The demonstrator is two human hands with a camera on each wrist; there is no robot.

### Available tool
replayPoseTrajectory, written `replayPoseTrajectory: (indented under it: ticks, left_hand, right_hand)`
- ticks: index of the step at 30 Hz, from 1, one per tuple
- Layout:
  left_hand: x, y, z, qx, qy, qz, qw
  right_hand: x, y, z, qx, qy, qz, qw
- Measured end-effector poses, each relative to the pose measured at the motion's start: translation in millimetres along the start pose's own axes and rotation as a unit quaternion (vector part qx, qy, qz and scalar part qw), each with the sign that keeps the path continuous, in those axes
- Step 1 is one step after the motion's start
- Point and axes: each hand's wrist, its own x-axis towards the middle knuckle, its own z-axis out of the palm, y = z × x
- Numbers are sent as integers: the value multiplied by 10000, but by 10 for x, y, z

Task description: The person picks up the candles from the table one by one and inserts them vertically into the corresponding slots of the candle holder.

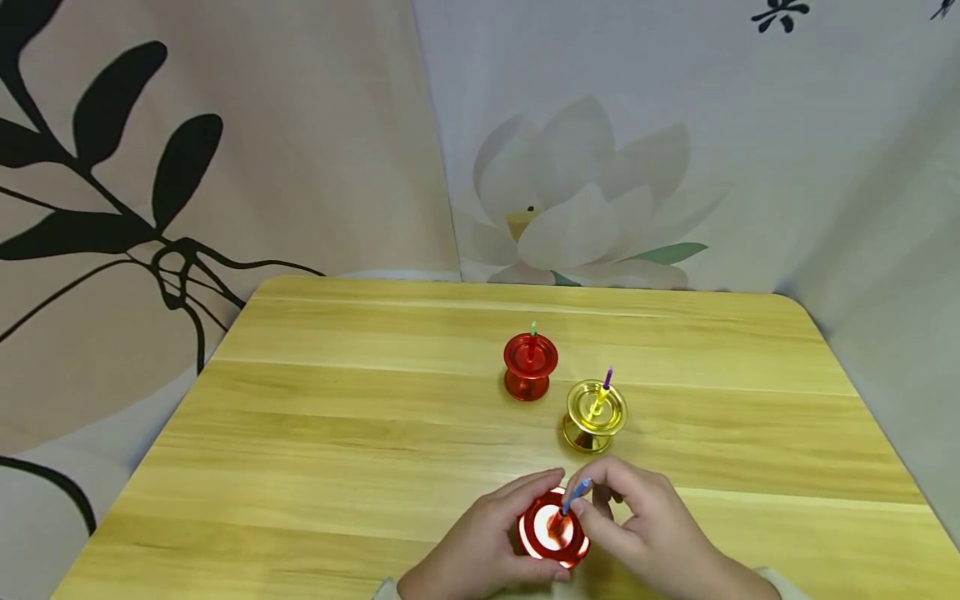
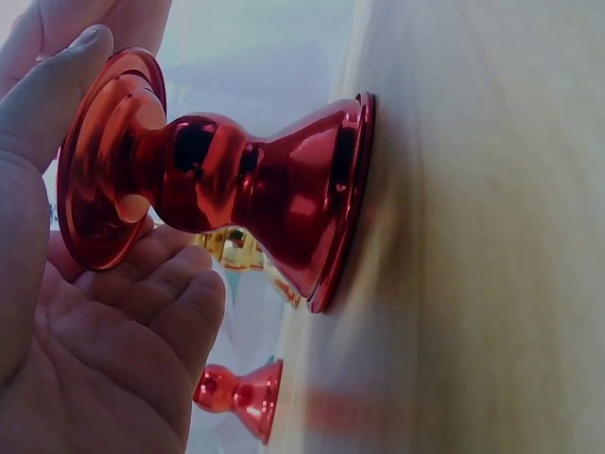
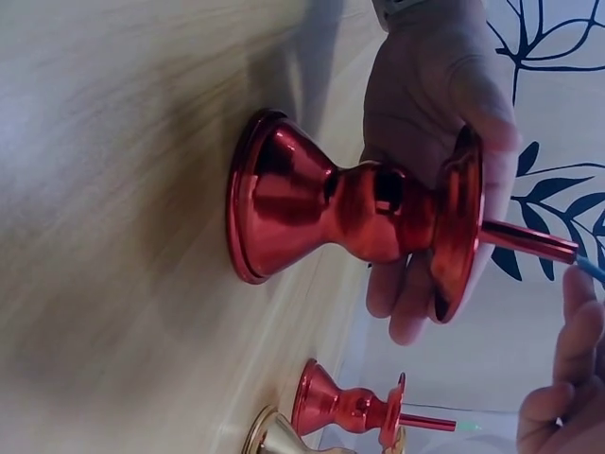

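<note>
Near the front of the table stands a shiny red candle holder (image 1: 552, 550), upright on its flared base (image 3: 274, 208). My left hand (image 1: 483, 533) holds it around the dish, thumb on the near side and fingers on the far side. From the dish's middle rises a thin red tube (image 3: 525, 240). My right hand (image 1: 656, 525) pinches a small blue candle (image 1: 577, 493) between thumb and forefinger, its lower end at the tube's mouth. How deep it sits in the tube I cannot tell.
Beyond my hands stands a gold candle holder (image 1: 588, 438) with a purple candle (image 1: 608, 377). Farther back and to the left is another red candle holder (image 1: 527, 386) with a green candle (image 1: 533, 327). A printed curtain (image 1: 337, 150) hangs behind the wooden table (image 1: 300, 467).
</note>
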Motion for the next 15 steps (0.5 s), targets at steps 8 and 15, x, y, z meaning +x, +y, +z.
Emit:
replayPoseTrajectory:
  ticks: [8,15]
  left_hand:
    - [-1,11,10,-15,20,81,10000]
    - [-18,21,11,-53,101,84,9999]
  right_hand:
    - [-12,9,27,-38,-42,-148,9999]
    - [-3,40,57,142,-173,-423,9989]
